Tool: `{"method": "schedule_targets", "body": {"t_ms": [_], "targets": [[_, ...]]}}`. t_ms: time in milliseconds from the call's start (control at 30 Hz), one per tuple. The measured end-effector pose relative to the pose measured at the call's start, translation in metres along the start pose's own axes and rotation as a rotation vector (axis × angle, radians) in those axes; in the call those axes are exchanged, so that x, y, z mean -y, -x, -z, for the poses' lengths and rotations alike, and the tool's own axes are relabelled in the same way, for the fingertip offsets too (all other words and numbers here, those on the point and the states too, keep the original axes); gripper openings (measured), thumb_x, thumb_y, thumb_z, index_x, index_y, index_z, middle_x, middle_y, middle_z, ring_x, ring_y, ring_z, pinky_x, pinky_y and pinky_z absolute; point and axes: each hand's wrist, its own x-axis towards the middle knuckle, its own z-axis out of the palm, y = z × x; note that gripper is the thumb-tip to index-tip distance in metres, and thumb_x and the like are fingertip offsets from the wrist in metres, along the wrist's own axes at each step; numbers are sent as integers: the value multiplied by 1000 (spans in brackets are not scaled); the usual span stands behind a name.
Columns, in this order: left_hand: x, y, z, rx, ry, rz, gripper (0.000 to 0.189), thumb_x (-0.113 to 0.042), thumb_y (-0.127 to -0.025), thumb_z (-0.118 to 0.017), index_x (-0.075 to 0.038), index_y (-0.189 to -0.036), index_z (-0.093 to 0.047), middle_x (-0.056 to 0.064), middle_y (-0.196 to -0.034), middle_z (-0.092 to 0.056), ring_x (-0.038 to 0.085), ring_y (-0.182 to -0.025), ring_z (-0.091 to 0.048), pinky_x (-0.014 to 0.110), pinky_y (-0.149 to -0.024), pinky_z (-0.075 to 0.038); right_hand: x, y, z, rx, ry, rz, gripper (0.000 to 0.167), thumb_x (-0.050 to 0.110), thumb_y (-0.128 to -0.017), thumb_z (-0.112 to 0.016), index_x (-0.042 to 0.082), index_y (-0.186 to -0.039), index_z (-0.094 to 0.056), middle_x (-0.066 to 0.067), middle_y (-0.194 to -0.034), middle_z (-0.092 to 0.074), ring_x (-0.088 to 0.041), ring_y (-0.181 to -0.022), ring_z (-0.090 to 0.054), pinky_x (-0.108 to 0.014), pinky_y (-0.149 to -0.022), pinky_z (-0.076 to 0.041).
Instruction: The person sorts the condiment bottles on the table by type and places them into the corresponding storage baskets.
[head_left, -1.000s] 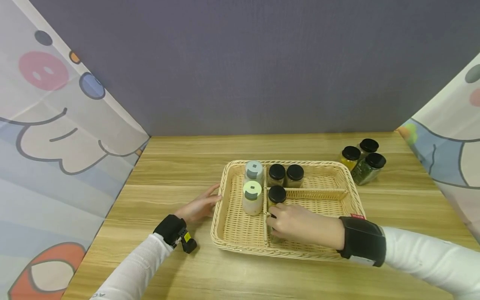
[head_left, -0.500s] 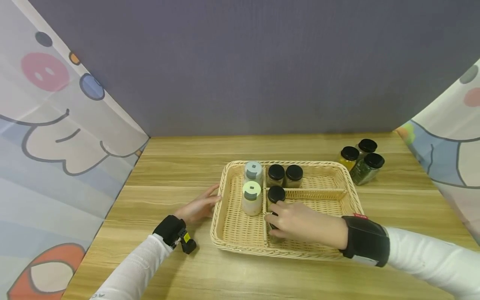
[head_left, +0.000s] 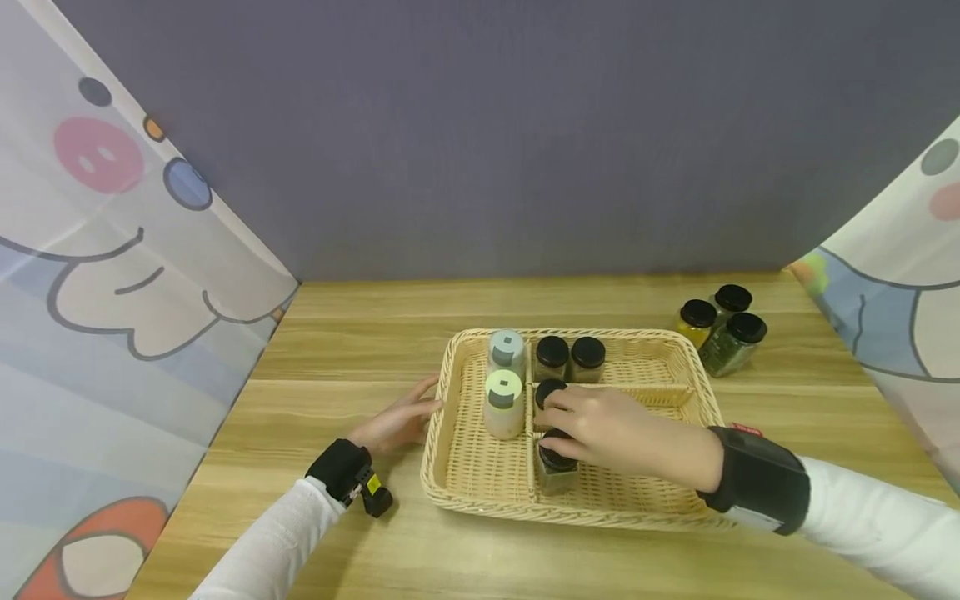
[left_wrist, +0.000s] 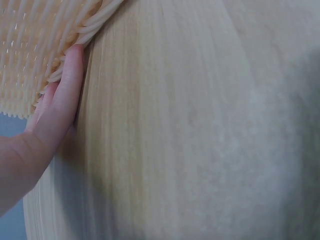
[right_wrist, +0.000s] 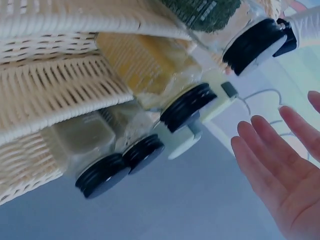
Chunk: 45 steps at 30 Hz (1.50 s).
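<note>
Head view: the right hand (head_left: 600, 425) hovers over the front jar (head_left: 557, 481), lower centre, in the basket (head_left: 487, 467)! Left wrist: left hand (left_wrist: 45, 132) upper left, fingers straight against that basket. Right wrist: fingers extended, right edge, gripping nothing!

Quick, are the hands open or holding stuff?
Left hand: open, fingers touching the basket.
Right hand: open, holding nothing, near a black-lidded jar.
</note>
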Motion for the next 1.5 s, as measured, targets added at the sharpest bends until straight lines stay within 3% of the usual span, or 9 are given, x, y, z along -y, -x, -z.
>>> {"method": "schedule_targets", "body": {"t_ms": [100,233,500,567,800,1033,1167,1333,1500], "targets": [[0,0,0,2,-2,1,56,-16,-95,-36,-24,-141,-6,19,-143,-19,33,-123,-33,55,-90,-37,-5,2,4,-32,0,-18,17,28,-82,-62,12,-87,-66,1,-84,-61,-10,-72,-58,-20,-57,-50],[1,1,-2,-14,-2,7,57,-17,-94,-38,-25,-141,-6,19,-142,-20,32,-122,-34,55,-89,-37,-13,6,9,-92,-33,-63,30,33,-90,-48,9,-88,-66,0,-83,-62,-11,-72,-58,-21,-59,-51],[0,2,-3,-19,6,6,60,-17,-94,-40,-24,-142,-5,20,-143,-18,34,-123,-32,56,-90,-36,-36,15,18,-127,-23,-176,43,39,-93,-38,7,-89,-65,-2,-81,-61,-11,-66,-58,-21,-52,-49],[0,2,-3,-17,7,6,59,-17,-94,-39,-24,-142,-5,20,-143,-17,34,-123,-32,56,-90,-36,-43,19,20,-112,11,-213,43,40,-93,-39,7,-89,-66,-4,-82,-62,-13,-63,-59,-23,-49,-49],[0,2,-3,-1,5,2,59,-17,-94,-39,-24,-142,-4,20,-143,-16,34,-124,-30,56,-91,-35,-69,30,25,-7,28,-388,20,17,-78,-65,3,-93,-64,-10,-88,-64,-23,-70,-62,-30,-50,-51],[-1,3,-4,-3,0,-2,60,-18,-94,-40,-24,-142,-4,21,-143,-16,36,-125,-29,57,-91,-35,-93,39,30,85,20,-553,21,17,-83,-61,3,-98,-64,-14,-95,-64,-25,-68,-61,-35,-52,-49],[-2,3,-4,-1,-4,-3,59,-18,-94,-39,-24,-142,-4,21,-143,-16,36,-124,-29,56,-90,-36,-106,47,31,133,0,-615,24,16,-85,-58,1,-102,-62,-18,-101,-62,-30,-75,-61,-36,-51,-49],[-2,3,-5,-5,-11,0,58,-17,-95,-37,-24,-142,-4,22,-143,-17,35,-124,-30,56,-90,-36,-121,56,33,221,-30,-699,28,16,-87,-54,-1,-109,-58,-24,-109,-57,-38,-91,-56,-42,-60,-49],[-1,3,-5,-17,-17,5,57,-16,-95,-37,-23,-141,-5,22,-142,-18,35,-123,-32,55,-89,-37,-133,66,32,247,-44,-746,30,17,-89,-52,-3,-112,-56,-27,-111,-54,-37,-87,-57,-45,-65,-48]]}}
